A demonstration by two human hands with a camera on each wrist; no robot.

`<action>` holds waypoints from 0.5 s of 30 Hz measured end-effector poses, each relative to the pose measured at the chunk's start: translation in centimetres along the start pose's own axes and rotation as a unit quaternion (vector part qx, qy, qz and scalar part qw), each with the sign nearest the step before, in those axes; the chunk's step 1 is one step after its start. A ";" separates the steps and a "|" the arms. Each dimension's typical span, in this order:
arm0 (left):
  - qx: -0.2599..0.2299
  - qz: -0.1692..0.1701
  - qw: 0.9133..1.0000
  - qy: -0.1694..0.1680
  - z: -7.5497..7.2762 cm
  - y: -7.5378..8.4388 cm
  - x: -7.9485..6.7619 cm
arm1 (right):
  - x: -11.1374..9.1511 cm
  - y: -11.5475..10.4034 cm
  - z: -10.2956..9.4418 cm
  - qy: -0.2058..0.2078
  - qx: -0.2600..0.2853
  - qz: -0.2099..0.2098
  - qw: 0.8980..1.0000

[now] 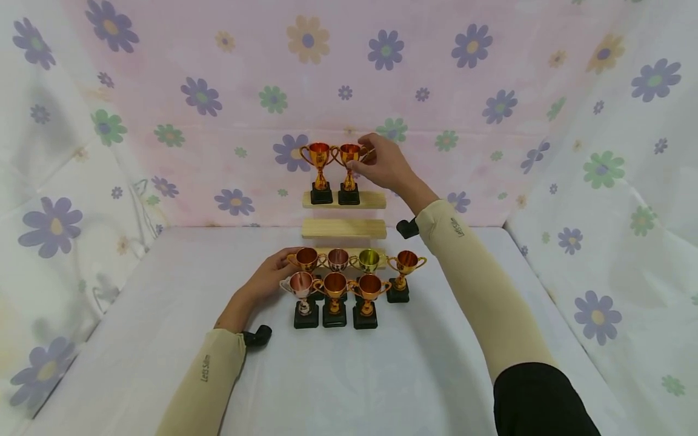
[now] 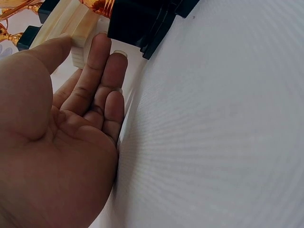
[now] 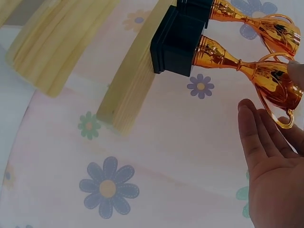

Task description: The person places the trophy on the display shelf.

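Two golden trophies with black bases stand side by side on the top step (image 1: pixel 372 200) of a wooden stepped stand. My right hand (image 1: pixel 386 162) holds the right-hand trophy (image 1: pixel 349 158) at its cup, thumb against the bowl and fingers by the handle; its base (image 3: pixel 176 43) sits on the step. The left trophy (image 1: pixel 319 158) is beside it. Low at the stand's left side, my left hand (image 1: pixel 272 275) rests on the table, fingers fairly straight. In the left wrist view, its thumb touches the wooden step's end (image 2: pixel 85 29), and its fingertips lie near a black trophy base (image 2: pixel 135 21).
Several more trophies, such as a pinkish one (image 1: pixel 302 284) and a yellow-green one (image 1: pixel 369 260), cluster at the stand's foot. Another golden trophy (image 1: pixel 406 263) is on the right. The middle step (image 1: pixel 343 228) shows bare wood. White cloth (image 1: pixel 349 375) covers the table; flowered fabric hangs behind.
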State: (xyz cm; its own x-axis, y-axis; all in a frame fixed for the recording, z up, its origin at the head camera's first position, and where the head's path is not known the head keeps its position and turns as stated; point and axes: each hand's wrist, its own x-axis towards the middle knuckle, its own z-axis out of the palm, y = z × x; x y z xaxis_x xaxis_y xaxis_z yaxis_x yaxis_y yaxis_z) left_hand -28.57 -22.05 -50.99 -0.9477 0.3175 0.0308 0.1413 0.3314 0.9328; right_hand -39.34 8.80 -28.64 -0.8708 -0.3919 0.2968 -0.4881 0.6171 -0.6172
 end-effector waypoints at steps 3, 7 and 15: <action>-0.002 0.001 1.000 -0.003 0.0 -0.1 0.0 | -0.5 0.4 -0.2 0.004 0.003 -0.006 1.000; -0.002 0.008 1.000 -0.008 0.0 -0.3 0.0 | -1.5 1.0 -0.7 0.014 0.007 -0.023 1.000; -0.006 0.012 1.000 -0.011 -0.2 -0.4 0.1 | -4.0 1.6 -1.9 0.028 0.023 -0.037 0.999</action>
State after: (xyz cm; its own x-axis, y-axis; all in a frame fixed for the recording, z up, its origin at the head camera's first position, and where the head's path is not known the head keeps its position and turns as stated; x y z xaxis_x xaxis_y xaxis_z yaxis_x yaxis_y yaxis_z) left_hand -28.80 -22.34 -51.27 -0.9375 0.3450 0.0450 0.1601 0.3131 0.9361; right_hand -36.72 12.66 -29.50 -0.8354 -0.3948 0.3824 -0.5486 0.5556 -0.6248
